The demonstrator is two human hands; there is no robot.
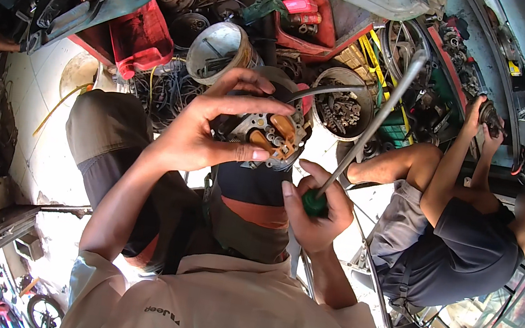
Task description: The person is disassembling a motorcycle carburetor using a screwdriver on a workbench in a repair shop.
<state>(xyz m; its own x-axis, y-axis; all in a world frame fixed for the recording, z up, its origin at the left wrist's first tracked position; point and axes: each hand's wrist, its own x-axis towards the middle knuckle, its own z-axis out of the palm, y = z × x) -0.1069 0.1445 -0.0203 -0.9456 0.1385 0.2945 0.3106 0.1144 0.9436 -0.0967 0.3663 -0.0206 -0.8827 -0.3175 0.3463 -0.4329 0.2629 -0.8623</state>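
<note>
A round metal machine part [251, 125] with an orange-brown plastic piece [286, 127] on its face sits in front of me, above my knee. My left hand [204, 121] curls around it, thumb on the near edge and fingers along the far edge. In my right hand [323, 214] is a long screwdriver [378, 118], gripped by its green handle. Its grey shaft slants up and right, away from the metal part. My right index finger and thumb stick out toward the part without visibly holding it. The part's underside is hidden.
Beyond the part stand a white bucket [215, 52] and a bucket of small metal pieces [345, 112]. Red bins [142, 37] and scrap parts crowd the far side. At right, a crouching co-worker [466, 255] handles a dark part [489, 116]. Another person's hand shows at far left.
</note>
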